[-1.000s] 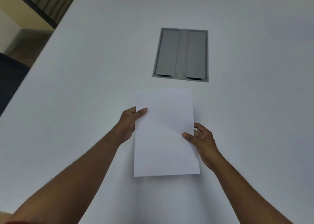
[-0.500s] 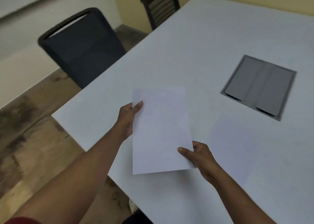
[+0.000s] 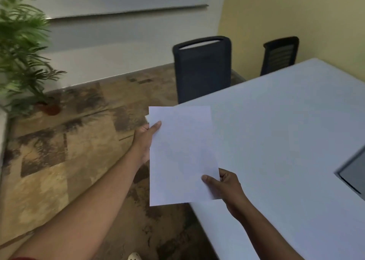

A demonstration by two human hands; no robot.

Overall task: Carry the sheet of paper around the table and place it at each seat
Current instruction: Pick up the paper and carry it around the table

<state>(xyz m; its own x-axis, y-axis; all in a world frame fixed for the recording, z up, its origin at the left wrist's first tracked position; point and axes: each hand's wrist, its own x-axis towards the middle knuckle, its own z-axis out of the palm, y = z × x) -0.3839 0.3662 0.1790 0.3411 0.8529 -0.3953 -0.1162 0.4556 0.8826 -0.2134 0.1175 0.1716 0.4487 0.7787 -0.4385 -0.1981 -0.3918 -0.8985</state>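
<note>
Paper (image 3: 181, 157): one white sheet, held in the air by both hands, upright in the view with its long edges running away from the person. It hangs over the near corner of the bench (image 3: 286, 141), its right part above the white top, its left part above the floor (image 3: 69, 161). Whether it touches the bench cannot be told; it appears lifted clear.

Left hand (image 3: 143, 141): grasping the sheet at its left edge near the top, thumb on the upper face, fingers hidden beneath.

Right hand (image 3: 225, 186): grasping the sheet at its lower right corner, thumb pressed on the upper face, fingers curled below.

Bench: white top, corner pointing toward the lower middle of the view. A grey hatch (image 3: 353, 174) is set in its surface at the right edge of the frame, only partly in view.

Seating: a dark chair (image 3: 203, 70) stands at the far side of the bench, its back toward the camera. A second chair (image 3: 280, 54) stands further right, near the yellow wall.

Surroundings: a potted plant (image 3: 21, 58) stands on the floor at the left, well apart from the bench. The floor is mottled brown stone. A pale shoe tip (image 3: 134, 256) shows at the bottom edge.
</note>
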